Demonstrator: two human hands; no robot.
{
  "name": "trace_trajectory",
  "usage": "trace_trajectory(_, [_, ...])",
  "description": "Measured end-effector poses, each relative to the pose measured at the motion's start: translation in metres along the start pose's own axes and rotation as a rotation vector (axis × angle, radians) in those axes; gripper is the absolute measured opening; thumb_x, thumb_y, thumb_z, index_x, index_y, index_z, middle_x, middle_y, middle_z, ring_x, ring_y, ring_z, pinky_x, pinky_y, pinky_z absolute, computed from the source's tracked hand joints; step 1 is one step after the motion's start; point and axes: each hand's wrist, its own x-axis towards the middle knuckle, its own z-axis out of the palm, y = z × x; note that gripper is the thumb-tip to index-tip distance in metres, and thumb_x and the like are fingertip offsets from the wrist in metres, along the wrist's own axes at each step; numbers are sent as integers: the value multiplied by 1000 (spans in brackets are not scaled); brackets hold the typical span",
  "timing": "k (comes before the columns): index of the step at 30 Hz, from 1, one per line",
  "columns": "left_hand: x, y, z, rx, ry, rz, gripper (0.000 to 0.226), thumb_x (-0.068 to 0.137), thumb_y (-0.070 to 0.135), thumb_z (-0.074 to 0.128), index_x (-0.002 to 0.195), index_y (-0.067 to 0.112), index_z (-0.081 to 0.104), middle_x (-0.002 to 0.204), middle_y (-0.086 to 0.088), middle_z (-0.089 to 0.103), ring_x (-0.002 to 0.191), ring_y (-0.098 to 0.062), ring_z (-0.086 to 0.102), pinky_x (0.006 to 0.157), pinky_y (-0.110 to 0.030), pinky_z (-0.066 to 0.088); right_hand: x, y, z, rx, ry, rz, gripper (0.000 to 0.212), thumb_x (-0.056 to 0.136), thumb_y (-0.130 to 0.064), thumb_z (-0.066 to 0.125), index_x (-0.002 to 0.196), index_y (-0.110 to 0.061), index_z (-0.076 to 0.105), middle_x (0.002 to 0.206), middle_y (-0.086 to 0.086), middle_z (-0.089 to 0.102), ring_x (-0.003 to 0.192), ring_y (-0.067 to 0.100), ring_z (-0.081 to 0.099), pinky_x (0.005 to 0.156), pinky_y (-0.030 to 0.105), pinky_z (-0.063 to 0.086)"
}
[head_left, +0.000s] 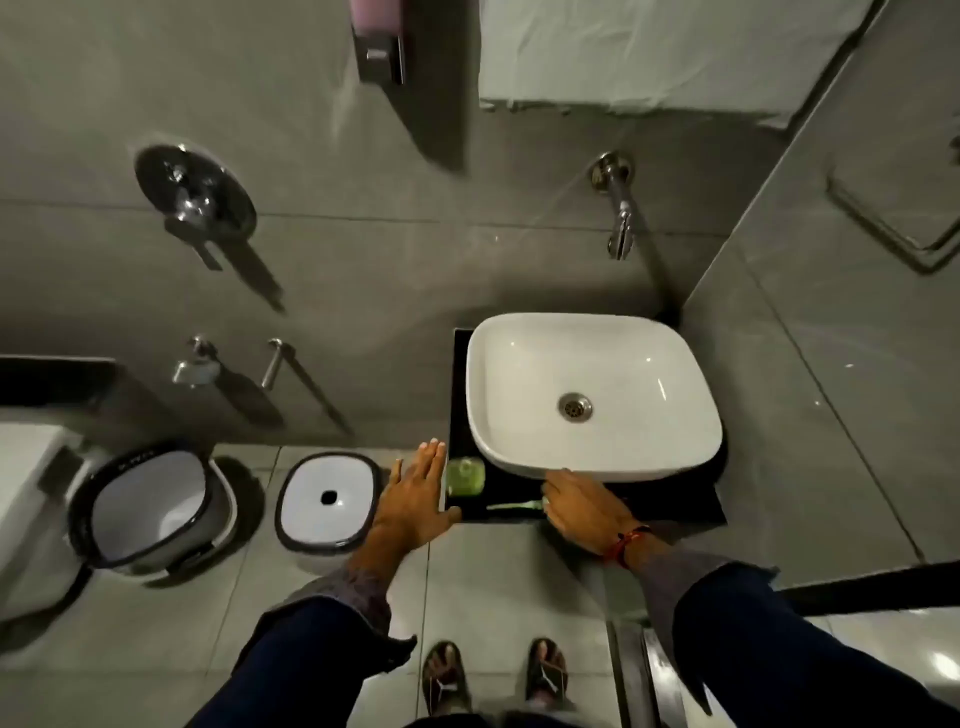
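The white basin (592, 395) sits on a black tabletop (670, 504) in the corner of the grey tiled walls, with the tap (621, 228) on the wall above it. On the floor to my left stand a bucket (150, 504) and, nearer the tabletop, a white stool (327, 499).

My left hand (418, 493) is open. Its fingers are straight and together, pointing toward the wall, and it sits just off the tabletop's left edge. My right hand (582, 506) reaches in from the right, in front of the basin, with its fingers curled around the right end of the toothbrush (511, 504).

A small green bottle (466, 477) stands at the tabletop's front left corner, between my left hand and the basin. The toothbrush lies flat on the tabletop just in front of the bottle and basin. Its long axis runs left to right along the front edge, and its free end points left toward my other hand. I cannot tell which end carries the bristles.
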Motion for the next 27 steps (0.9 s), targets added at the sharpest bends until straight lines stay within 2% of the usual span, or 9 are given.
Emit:
trace_trajectory(2, [-1,2,11,3,-28,1,99,95,55,56,161,10,-2,171,-8,-3,158,-22,-2,127,-49,0,-1,2,18,18,-101,65,27,97,-21,41,117,-11,57,120,9,60,112,30,54,93,42,47])
trace_trajectory(7, [1,8,36,-18,10,-34,99,93,50,58,162,12,-3,171,-5,-3,158,-22,-1,128,-51,5,4,3,61,24,-92,118,45,96,-16,44,140,-6,44,141,13,52,126,31,50,107,40,41])
trace_trajectory(10, [8,9,45,9,88,-57,102,92,48,60,161,13,-5,171,-4,-6,158,-21,-2,128,-50,9,13,5,71,31,-65,187,42,94,-16,51,135,-6,50,131,12,61,119,31,56,104,40,45])
trace_trajectory(13, [12,11,49,-28,106,-67,100,93,47,58,161,15,-7,171,-3,-7,158,-21,-2,128,-50,10,18,3,70,27,-46,218,34,86,-15,64,120,-10,64,109,8,71,101,27,65,88,37,54])
trace_trajectory(15, [14,11,51,-24,102,-73,100,93,49,56,161,16,-9,171,-3,-7,157,-20,-3,128,-50,11,23,2,73,34,-17,229,33,78,-10,71,111,-10,68,98,6,73,92,27,67,79,36,57])
trace_trajectory(18, [12,12,57,-34,93,-80,101,93,50,55,161,16,-11,171,-3,-8,157,-20,-4,128,-50,9,27,1,78,81,41,247,34,70,-5,78,103,-9,71,90,7,73,85,27,68,75,36,57])
trace_trajectory(21, [13,10,58,-49,81,-75,102,92,51,54,160,16,-13,171,-2,-9,157,-20,-5,128,-49,7,24,-3,76,182,96,240,26,76,-13,77,101,-10,68,90,7,69,85,27,66,73,38,56])
trace_trajectory(24, [15,8,55,-73,93,-68,101,92,50,55,161,17,-11,171,-3,-7,157,-20,-4,128,-49,6,17,-7,65,481,281,223,26,81,-10,72,106,-7,66,97,10,64,85,27,64,73,37,57])
trace_trajectory(27, [17,7,51,-93,88,-60,100,93,48,56,161,15,-9,171,-3,-6,157,-21,-4,128,-51,6,12,-12,38,671,473,150,27,84,-7,70,110,-8,64,104,6,58,92,17,61,86,23,53])
